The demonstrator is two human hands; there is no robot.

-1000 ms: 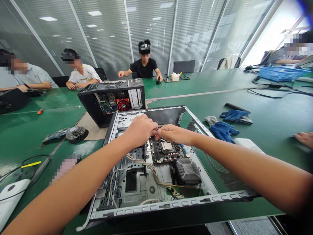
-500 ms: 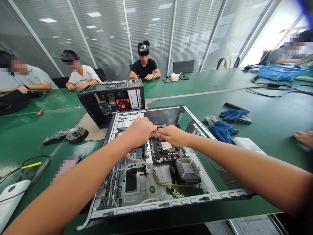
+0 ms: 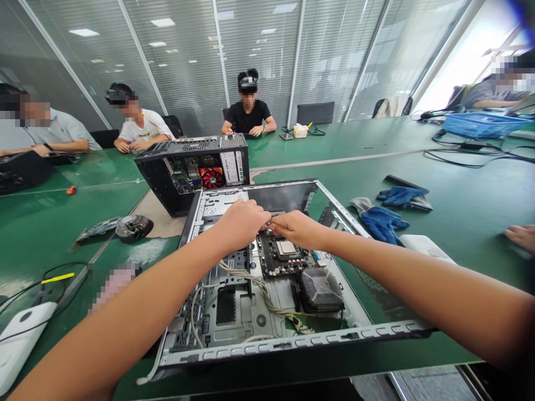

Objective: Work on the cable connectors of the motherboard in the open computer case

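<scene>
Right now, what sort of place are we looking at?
Likely an office meeting room used as a computer workshop: glass partition walls, one long green table, and opened computer cases with people seated around.

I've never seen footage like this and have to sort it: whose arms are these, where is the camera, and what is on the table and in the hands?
The camera sits on a person's head, looking down, so both bare arms are that person's own. The left hand and right hand meet, fingers curled, over the motherboard inside an open computer case lying flat on the green table. They pinch something too small to identify. The case also holds a heat sink and a cable bundle. Nearby lie blue gloves and a second computer case. Other people sit around the table.
</scene>
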